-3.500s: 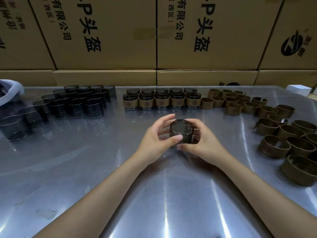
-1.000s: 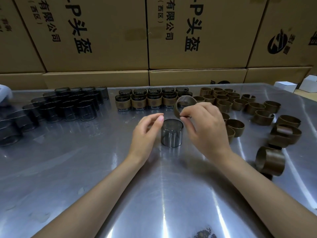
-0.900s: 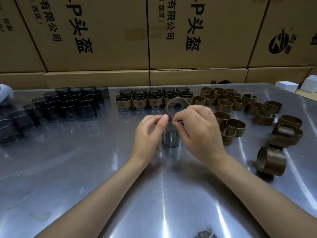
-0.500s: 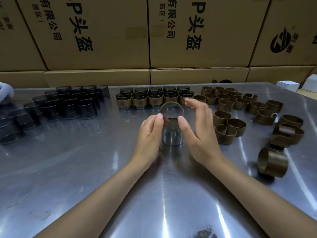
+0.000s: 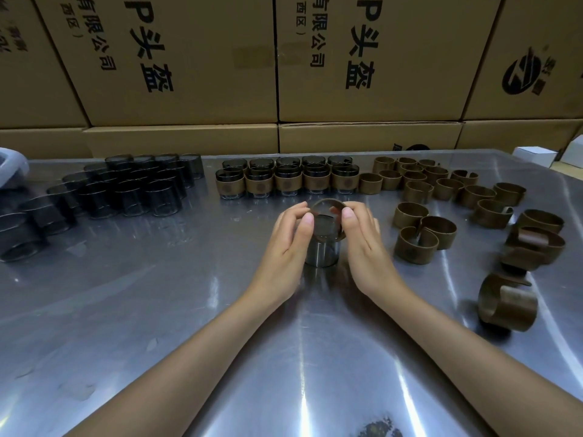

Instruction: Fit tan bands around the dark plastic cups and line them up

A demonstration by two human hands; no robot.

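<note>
A dark plastic cup [image 5: 322,253] stands mouth-down on the steel table [image 5: 157,310] at the centre. A tan band [image 5: 328,204] sits tilted over its top. My left hand [image 5: 288,241] and my right hand [image 5: 359,238] pinch the band from either side, thumbs on the near edge. Behind stand two rows of banded cups [image 5: 287,181]. Bare dark cups [image 5: 132,190] cluster at the back left. Loose tan bands [image 5: 441,190] lie scattered at the right.
Stacked cardboard boxes [image 5: 284,58] wall off the far table edge. A white bag edge [image 5: 12,162] shows at the far left. Small white boxes [image 5: 533,156] sit beyond the back right corner. A large curled band [image 5: 508,302] lies near my right forearm.
The right hand fetched a tan band from the right pile and brought it over the cup. Both hands now hold it lower, on the cup's top.
</note>
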